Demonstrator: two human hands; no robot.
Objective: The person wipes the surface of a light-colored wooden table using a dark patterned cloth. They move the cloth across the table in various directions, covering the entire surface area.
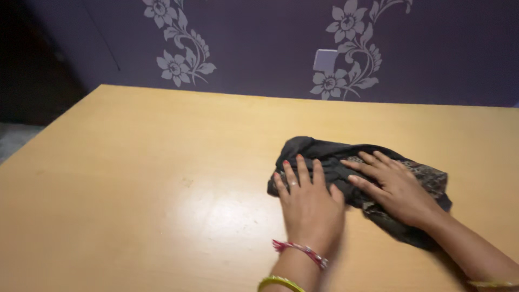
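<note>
A dark grey, partly patterned cloth (324,151) lies bunched on the tan wooden table (162,173), right of centre. My left hand (308,203) rests flat on the cloth's left end, fingers spread, with a red thread and a yellow bangle at the wrist. My right hand (394,186) lies flat on the middle of the cloth, fingers pointing left and slightly apart. Both palms press down on the fabric; neither hand grips it. The cloth's patterned right end (432,178) shows past my right hand.
Behind the table stands a dark purple wall with white flower patterns (178,59) and a pale switch plate (325,60). The table's left edge (48,127) drops to a dark floor area.
</note>
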